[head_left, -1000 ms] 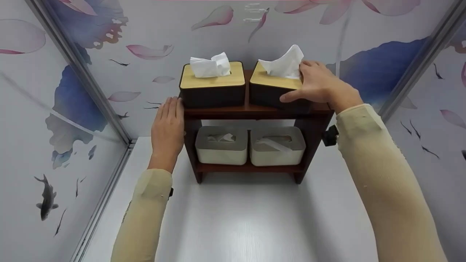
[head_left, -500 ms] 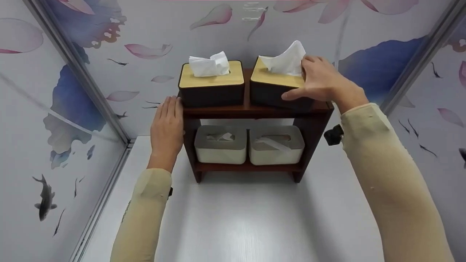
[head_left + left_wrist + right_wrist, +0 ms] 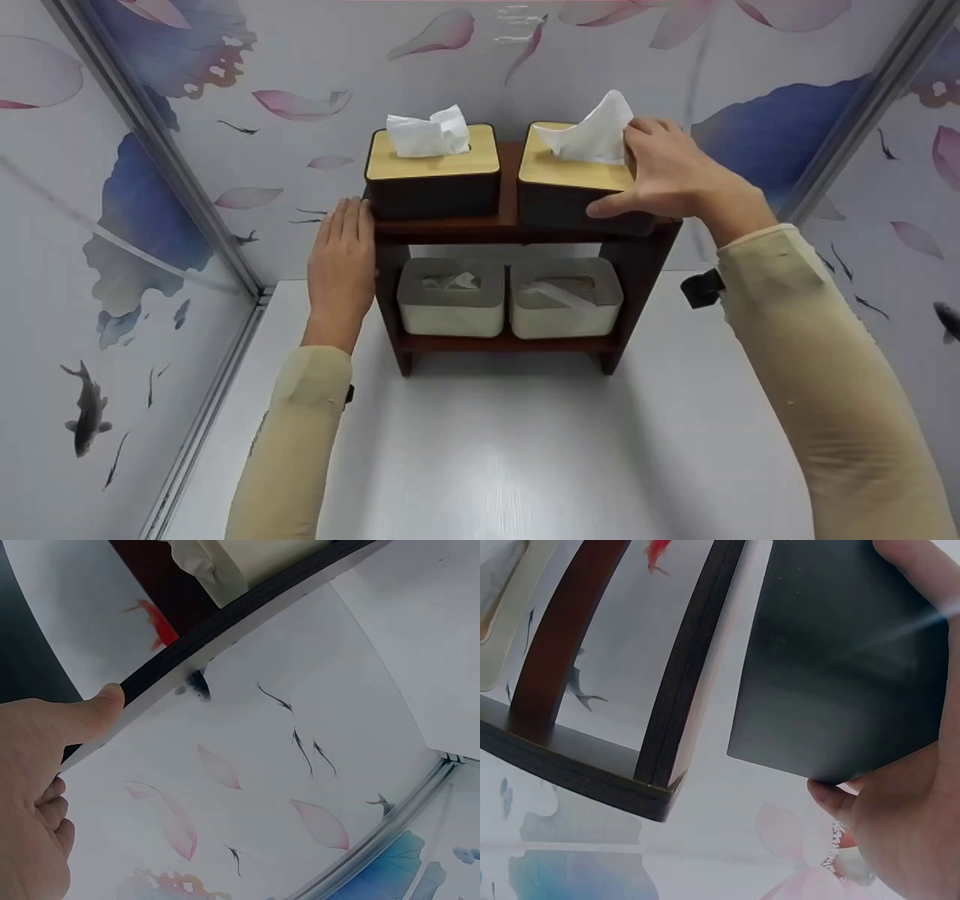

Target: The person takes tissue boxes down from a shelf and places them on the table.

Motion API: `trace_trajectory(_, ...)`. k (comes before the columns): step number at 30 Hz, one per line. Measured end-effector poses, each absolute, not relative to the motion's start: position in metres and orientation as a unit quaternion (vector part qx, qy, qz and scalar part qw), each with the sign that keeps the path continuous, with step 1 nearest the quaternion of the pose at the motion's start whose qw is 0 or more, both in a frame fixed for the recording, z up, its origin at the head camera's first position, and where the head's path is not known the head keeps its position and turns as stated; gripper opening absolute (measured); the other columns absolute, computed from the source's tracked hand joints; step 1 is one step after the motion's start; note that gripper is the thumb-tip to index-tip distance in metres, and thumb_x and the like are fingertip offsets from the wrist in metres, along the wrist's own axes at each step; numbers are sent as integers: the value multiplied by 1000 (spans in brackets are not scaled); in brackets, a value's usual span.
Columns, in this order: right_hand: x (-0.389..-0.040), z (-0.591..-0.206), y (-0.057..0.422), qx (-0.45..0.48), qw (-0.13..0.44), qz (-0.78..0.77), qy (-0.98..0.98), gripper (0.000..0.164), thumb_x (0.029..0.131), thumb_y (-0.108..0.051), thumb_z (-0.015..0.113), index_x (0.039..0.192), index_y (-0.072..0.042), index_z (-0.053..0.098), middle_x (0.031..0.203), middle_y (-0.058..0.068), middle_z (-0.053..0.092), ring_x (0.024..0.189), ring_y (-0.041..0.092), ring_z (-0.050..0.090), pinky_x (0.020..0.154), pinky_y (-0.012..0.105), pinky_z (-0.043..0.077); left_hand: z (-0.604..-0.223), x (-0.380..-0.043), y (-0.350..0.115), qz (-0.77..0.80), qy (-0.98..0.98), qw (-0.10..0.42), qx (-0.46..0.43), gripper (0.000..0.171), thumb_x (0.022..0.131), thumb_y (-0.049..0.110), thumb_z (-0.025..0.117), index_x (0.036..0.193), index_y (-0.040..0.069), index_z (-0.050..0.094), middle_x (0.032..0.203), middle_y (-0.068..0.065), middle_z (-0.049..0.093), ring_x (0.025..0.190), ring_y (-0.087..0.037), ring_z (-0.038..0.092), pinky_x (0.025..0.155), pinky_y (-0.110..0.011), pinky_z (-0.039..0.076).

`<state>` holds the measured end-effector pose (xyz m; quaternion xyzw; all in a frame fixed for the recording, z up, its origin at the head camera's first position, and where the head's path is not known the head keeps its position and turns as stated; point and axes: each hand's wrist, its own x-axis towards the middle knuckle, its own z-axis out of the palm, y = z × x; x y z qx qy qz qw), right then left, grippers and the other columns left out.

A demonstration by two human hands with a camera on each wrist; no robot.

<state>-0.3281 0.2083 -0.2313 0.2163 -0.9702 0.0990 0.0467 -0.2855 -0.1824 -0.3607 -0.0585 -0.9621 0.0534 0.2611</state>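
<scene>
My right hand (image 3: 671, 169) grips the right end of a black tissue box (image 3: 566, 206) with a light wooden lid and a white tissue (image 3: 596, 135) sticking up. In the right wrist view, the box's dark face (image 3: 832, 667) appears apart from the rack, with the thumb and fingertips at its edges. A matching tissue box (image 3: 431, 195) sits on the left of the dark red-brown wooden rack's (image 3: 508, 187) top. My left hand (image 3: 341, 266) lies with straight fingers against the rack's left side. In the left wrist view, its thumb (image 3: 105, 705) touches the rack's dark edge (image 3: 217, 626).
Two cream tissue boxes with grey lids, one left (image 3: 450, 304) and one right (image 3: 566, 304), stand on the lower shelf. The rack stands on a white surface (image 3: 495, 442). Wall panels (image 3: 300, 45) printed with petals and fish enclose it on the back and both sides.
My right hand and the right-hand tissue box have shifted slightly to the right, widening the gap between the two black boxes. The box now sits straighter. My left hand stays at the rack's side.
</scene>
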Motion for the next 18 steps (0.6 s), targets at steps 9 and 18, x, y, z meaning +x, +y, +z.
trace_trajectory(9,-311,-233,214,234,63,99,-965,103,65,-66,77,138,-1,43,145,20,39,136,45,28,112,61,27,-360,-285,-182,59,-964,252,-59,91,81,15,79,152,-3,25,155,-20,34,146,-32,31,123,-41,25)
trace_trajectory(18,-291,-232,210,268,80,88,-956,110,64,-65,79,144,0,39,149,20,38,137,43,30,113,61,26,-360,-285,-182,55,-964,254,-58,93,80,15,81,152,-3,25,155,-20,34,146,-32,31,123,-41,25)
